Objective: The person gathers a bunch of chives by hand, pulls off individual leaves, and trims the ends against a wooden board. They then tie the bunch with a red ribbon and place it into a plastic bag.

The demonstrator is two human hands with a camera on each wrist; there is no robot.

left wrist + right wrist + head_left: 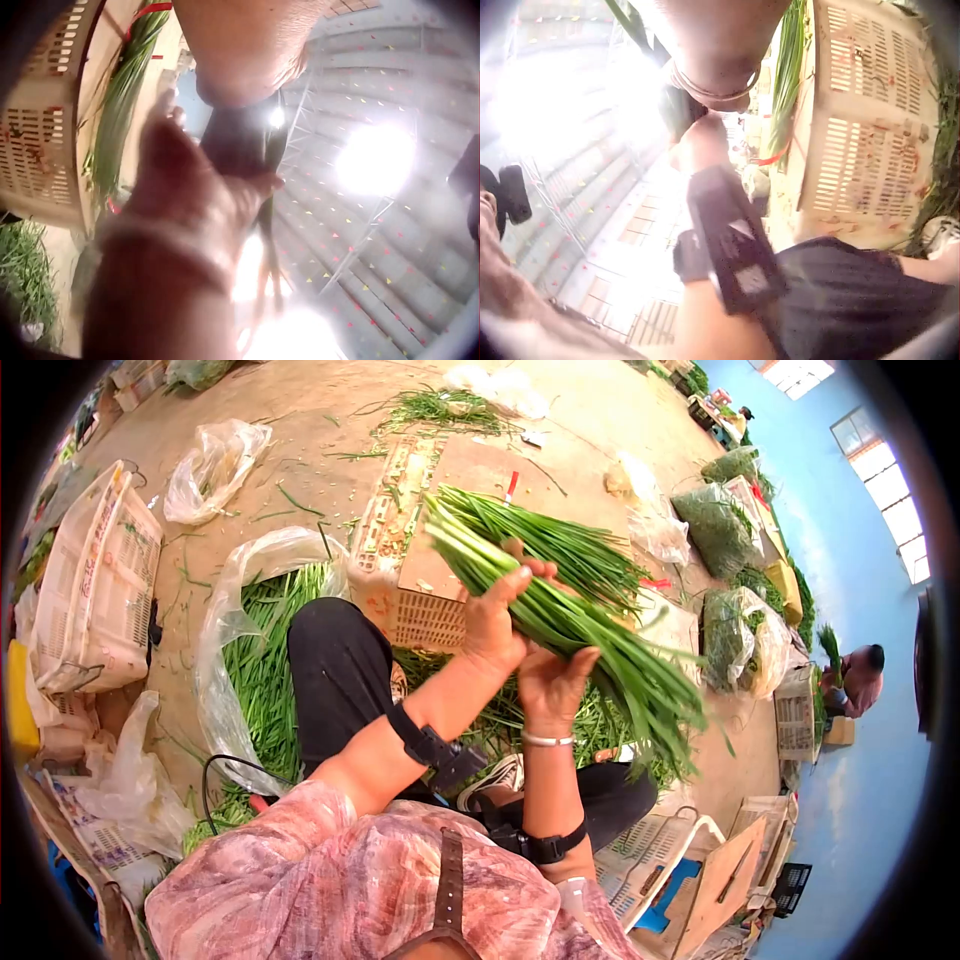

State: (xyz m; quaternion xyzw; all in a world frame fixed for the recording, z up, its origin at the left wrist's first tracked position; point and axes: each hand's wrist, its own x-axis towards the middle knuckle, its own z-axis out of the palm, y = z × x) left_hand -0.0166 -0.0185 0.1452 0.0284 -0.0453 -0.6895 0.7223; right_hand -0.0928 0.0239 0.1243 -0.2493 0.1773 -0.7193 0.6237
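Observation:
In the head view, my left hand [492, 625] grips a bunch of garlic chives [630, 670] near its pale stem end, thumb across the stems. My right hand [552, 685], with a bracelet at its wrist, holds the same bunch from below, farther toward the leaf tips. Its thumb shows at the near side; its fingers are hidden behind the leaves in this view. Beyond the hands, a second chive bunch [570, 545] lies on the board [470, 465] over an upturned crate [430, 622]. Red ties beside that bunch [124, 112] show in the left wrist view.
A clear plastic bag [215, 650] of loose chives stands at my left knee. White crates [100, 590] are stacked at far left. Filled bags [715, 525] line the right side, where another person [858, 680] sits by the blue wall. Trimmings lie on the floor.

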